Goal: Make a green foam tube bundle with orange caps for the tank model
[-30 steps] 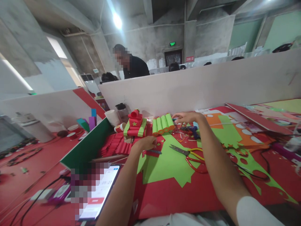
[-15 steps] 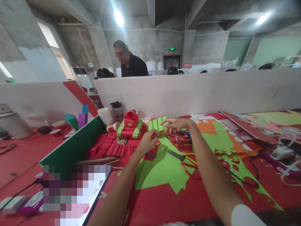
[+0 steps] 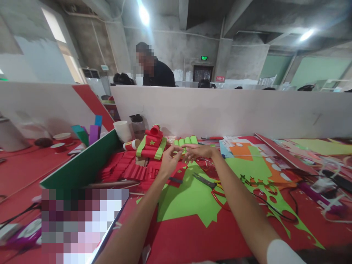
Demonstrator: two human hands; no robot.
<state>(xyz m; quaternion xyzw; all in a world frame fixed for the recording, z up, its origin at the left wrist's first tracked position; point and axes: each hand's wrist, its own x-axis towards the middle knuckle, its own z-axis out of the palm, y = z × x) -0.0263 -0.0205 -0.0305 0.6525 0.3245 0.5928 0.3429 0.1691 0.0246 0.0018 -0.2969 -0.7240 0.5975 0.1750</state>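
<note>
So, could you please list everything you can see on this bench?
Green rolls: several, green, by the partition.
Paper model: one, red with green straps, left of the rolls.
Scissors: one, red and yellow handles, on the green sheet.
White cup: one, by the bottle.
Green board: one, left.
Left hand: raised, fingertips meeting the right's.
Right hand: raised, nothing clearly held.
</note>
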